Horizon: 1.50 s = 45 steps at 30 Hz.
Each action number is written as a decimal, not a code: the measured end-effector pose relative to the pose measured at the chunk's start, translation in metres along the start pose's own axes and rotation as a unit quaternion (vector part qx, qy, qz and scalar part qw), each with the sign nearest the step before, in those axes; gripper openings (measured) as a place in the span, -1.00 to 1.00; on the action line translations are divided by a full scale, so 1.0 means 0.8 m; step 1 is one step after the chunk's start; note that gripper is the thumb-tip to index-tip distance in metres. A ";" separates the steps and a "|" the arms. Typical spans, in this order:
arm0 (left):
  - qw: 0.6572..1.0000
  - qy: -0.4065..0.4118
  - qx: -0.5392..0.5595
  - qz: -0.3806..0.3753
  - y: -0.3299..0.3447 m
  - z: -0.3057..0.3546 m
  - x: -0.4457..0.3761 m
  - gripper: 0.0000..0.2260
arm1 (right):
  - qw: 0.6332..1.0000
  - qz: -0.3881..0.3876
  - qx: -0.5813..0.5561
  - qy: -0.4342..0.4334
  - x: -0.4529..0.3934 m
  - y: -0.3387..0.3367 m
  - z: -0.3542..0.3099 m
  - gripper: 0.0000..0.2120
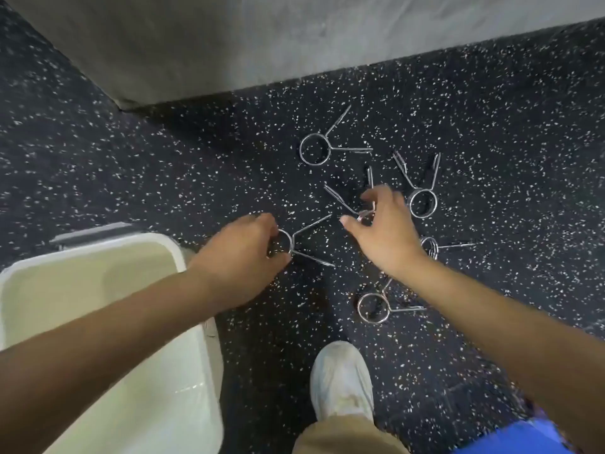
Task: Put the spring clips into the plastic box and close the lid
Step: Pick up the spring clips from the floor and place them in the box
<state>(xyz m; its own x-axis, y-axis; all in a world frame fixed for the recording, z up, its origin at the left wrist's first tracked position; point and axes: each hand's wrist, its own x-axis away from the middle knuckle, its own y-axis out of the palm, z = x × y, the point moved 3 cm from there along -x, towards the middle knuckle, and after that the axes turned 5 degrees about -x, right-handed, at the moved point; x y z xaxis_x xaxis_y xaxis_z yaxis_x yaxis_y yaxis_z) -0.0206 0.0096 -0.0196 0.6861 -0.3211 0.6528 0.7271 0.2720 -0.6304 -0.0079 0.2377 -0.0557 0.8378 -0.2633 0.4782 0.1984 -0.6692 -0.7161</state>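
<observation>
On speckled floor right of the open plastic box, our left hand pinches one spring clip; our right hand grips another, readying both for one trip; four lie loose.

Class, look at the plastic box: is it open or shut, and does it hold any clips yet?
Open. The box shows its bare pale inside with no lid over it. No clips show inside, though the left arm hides part.
</observation>
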 end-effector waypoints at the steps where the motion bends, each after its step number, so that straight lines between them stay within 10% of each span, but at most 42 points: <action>1: 0.999 0.011 -0.032 -0.004 0.008 -0.001 -0.011 -0.58 | 0.999 0.020 0.022 -0.012 -0.013 0.003 0.000 -0.47; 11: 0.950 0.007 -0.292 -0.110 0.058 0.013 -0.078 -0.22 | 0.991 0.027 0.105 0.073 -0.082 0.039 0.008 -0.14; 17: 0.933 0.003 -0.351 -0.085 0.076 0.016 -0.099 -0.36 | 0.990 0.025 0.127 0.060 -0.094 0.036 0.008 -0.17; 33: 0.971 0.131 -0.200 -0.016 -0.066 0.029 0.010 -0.85 | 0.994 -0.046 -0.037 0.090 -0.044 -0.016 -0.020 0.04; 40: 0.975 0.119 -0.186 0.020 -0.116 -0.037 0.105 -0.81 | 0.989 -0.101 -0.110 0.002 0.006 -0.014 -0.093 -0.14; 45: 0.969 0.137 -0.191 0.071 -0.125 -0.083 0.169 -0.72 | 0.980 -0.122 -0.144 -0.067 0.048 -0.011 -0.138 0.08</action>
<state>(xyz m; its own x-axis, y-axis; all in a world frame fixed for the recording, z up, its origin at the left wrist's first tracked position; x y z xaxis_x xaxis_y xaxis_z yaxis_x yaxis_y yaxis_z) -0.0024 -0.1212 0.1037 0.7083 -0.5483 0.4446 0.5274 -0.0076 -0.8496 -0.0335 0.1564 0.0254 0.8465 0.0109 0.5323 0.2666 -0.8741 -0.4060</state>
